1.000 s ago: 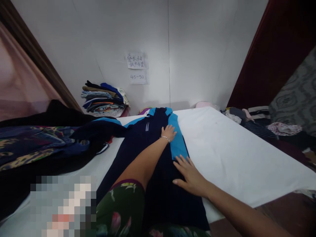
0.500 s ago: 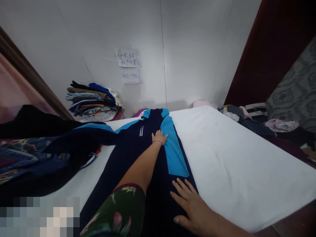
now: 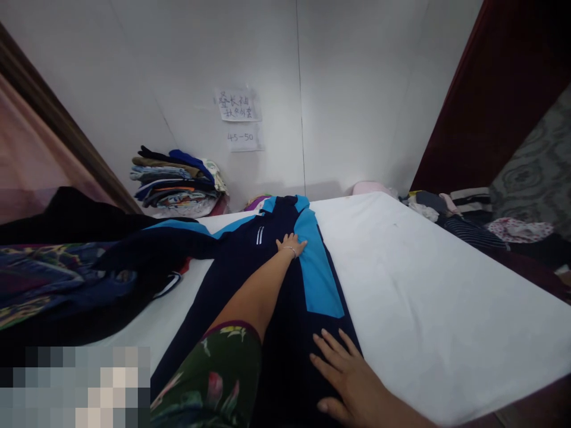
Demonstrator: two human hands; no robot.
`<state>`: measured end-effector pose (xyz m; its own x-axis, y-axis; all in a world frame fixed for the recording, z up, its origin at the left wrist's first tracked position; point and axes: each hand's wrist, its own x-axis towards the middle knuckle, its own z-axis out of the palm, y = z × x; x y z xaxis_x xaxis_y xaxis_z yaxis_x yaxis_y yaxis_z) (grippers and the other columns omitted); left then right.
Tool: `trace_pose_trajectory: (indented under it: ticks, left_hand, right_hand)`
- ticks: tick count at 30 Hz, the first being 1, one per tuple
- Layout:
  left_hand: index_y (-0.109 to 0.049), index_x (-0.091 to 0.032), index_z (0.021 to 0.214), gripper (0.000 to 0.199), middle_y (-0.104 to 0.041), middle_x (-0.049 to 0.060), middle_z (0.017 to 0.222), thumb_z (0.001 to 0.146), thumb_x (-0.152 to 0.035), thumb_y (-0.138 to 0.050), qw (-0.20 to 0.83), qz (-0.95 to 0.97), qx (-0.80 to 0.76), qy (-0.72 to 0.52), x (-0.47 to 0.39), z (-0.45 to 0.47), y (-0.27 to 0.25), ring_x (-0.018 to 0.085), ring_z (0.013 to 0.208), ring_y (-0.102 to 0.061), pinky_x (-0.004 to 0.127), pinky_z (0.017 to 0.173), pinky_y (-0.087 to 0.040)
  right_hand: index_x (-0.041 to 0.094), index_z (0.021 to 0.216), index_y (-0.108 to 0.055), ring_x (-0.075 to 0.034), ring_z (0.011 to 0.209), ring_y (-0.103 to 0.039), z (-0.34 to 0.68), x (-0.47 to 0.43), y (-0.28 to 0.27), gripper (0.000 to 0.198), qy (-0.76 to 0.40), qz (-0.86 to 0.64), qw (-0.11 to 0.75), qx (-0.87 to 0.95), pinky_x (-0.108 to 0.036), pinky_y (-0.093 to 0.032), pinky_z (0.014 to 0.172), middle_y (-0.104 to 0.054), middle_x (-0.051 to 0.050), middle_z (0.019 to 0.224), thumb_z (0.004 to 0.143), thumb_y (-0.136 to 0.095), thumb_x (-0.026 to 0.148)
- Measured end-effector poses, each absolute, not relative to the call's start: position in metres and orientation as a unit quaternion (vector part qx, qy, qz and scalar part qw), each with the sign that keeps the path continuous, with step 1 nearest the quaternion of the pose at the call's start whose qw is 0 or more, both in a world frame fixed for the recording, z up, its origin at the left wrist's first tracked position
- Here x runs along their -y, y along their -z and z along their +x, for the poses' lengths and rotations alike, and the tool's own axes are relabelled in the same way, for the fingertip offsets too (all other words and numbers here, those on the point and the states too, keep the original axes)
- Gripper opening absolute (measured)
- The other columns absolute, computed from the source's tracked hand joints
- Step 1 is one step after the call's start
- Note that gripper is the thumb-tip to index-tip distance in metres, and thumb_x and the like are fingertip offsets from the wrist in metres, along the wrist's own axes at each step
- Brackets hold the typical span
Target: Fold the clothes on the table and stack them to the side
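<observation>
A navy jacket with light blue panels, a collar and two white chest stripes lies spread on a white-covered table. Its right-hand sleeve is folded in along the body, showing a long light blue panel. My left hand, wearing a thin bracelet, rests with spread fingers on the upper chest beside that panel. Lower down, my right hand lies flat on the dark cloth just below the panel's end, fingers apart. The other sleeve stretches out to the left.
Loose clothes, including blue denim, are heaped at the left. A stack of folded clothes stands at the back by the wall. More garments lie past the table's right edge. Handwritten paper signs hang on the wall.
The view has shifted slightly, moving everything a little to the right. My right hand has slid slightly toward me, away from the blue panel's end. My left hand stays on the chest.
</observation>
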<state>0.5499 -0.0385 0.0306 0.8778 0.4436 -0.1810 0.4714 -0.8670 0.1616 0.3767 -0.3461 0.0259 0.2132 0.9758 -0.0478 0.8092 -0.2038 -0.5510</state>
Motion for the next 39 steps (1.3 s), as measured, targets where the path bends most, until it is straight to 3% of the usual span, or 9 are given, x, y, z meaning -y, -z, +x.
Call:
trace_pose_trajectory:
  ticks: [6,11,16,22,26,29,33,39]
  left_hand:
    - [-0.027,-0.021,0.146,0.068,-0.016,0.009,0.156,0.089,-0.057,-0.024,0.095,0.976,-0.194,0.036,0.047,0.529,-0.045,0.029,0.143,-0.012,0.059,0.111,-0.011]
    - [-0.030,-0.024,0.144,0.064,-0.018,0.005,0.156,0.088,-0.055,-0.034,0.087,0.990,-0.108,0.020,0.073,0.486,-0.054,0.025,0.143,-0.012,0.053,0.113,-0.007]
    - [-0.033,-0.024,0.143,0.063,-0.019,0.007,0.156,0.088,-0.055,-0.034,0.087,0.994,-0.059,0.004,0.091,0.442,-0.045,0.026,0.143,-0.013,0.056,0.113,-0.008]
    - [-0.035,-0.020,0.142,0.066,-0.025,0.010,0.153,0.089,-0.059,-0.031,0.126,0.988,-0.092,0.002,0.092,0.415,-0.018,0.026,0.142,-0.016,0.050,0.114,-0.009]
    - [-0.034,-0.020,0.142,0.067,-0.024,0.009,0.154,0.089,-0.061,-0.028,0.174,0.981,-0.080,-0.005,0.088,0.412,-0.020,0.025,0.142,-0.016,0.048,0.114,-0.012]
    - [-0.034,-0.022,0.142,0.064,-0.025,0.007,0.154,0.090,-0.059,-0.030,0.195,0.976,-0.090,-0.047,0.071,0.404,-0.031,0.023,0.142,-0.016,0.047,0.114,-0.016]
    - [-0.043,-0.026,0.136,0.054,-0.032,0.004,0.151,0.086,-0.049,-0.047,0.141,0.967,-0.178,-0.115,0.017,0.374,-0.053,0.021,0.140,-0.023,0.046,0.113,-0.021]
    - [-0.048,-0.020,0.129,0.045,-0.034,0.011,0.148,0.086,-0.031,-0.050,0.080,0.915,-0.346,-0.190,-0.097,0.305,-0.098,0.026,0.138,-0.026,0.049,0.109,-0.024]
  right_hand:
    - [0.029,0.146,-0.026,-0.029,0.142,-0.011,0.373,0.352,-0.028,0.064,-0.181,-0.764,0.217,0.579,-0.059,-0.008,0.113,-0.018,-0.006,0.154,0.090,-0.041,0.056]
    - [0.029,0.146,-0.027,-0.026,0.142,-0.012,0.373,0.360,-0.027,0.058,-0.071,-0.806,0.244,0.534,-0.056,-0.014,0.113,-0.019,-0.006,0.154,0.093,-0.041,0.046]
    - [0.028,0.147,-0.026,-0.026,0.143,-0.011,0.377,0.352,-0.033,0.057,0.025,-0.837,0.232,0.495,-0.055,-0.017,0.113,-0.015,-0.005,0.155,0.094,-0.040,0.044]
    - [0.021,0.142,-0.039,-0.027,0.142,-0.016,0.375,0.342,-0.007,0.061,-0.042,-0.861,0.142,0.486,-0.052,-0.021,0.113,-0.023,-0.008,0.153,0.091,-0.040,0.054]
    - [0.023,0.140,-0.042,-0.029,0.140,-0.020,0.377,0.345,0.004,0.060,-0.034,-0.863,0.128,0.488,-0.054,-0.022,0.112,-0.027,-0.008,0.151,0.090,-0.038,0.057]
    - [0.026,0.141,-0.040,-0.029,0.140,-0.020,0.378,0.342,-0.003,0.058,0.009,-0.856,0.147,0.497,-0.055,-0.024,0.111,-0.025,-0.006,0.152,0.091,-0.038,0.055]
    - [0.027,0.144,-0.033,-0.029,0.141,-0.017,0.377,0.330,-0.006,0.058,0.050,-0.838,0.160,0.519,-0.055,-0.024,0.112,-0.019,-0.004,0.154,0.092,-0.039,0.052]
    - [0.033,0.143,-0.034,-0.034,0.138,-0.024,0.385,0.321,0.027,0.059,0.009,-0.829,0.118,0.547,-0.060,-0.028,0.108,-0.023,-0.002,0.151,0.089,-0.043,0.056]
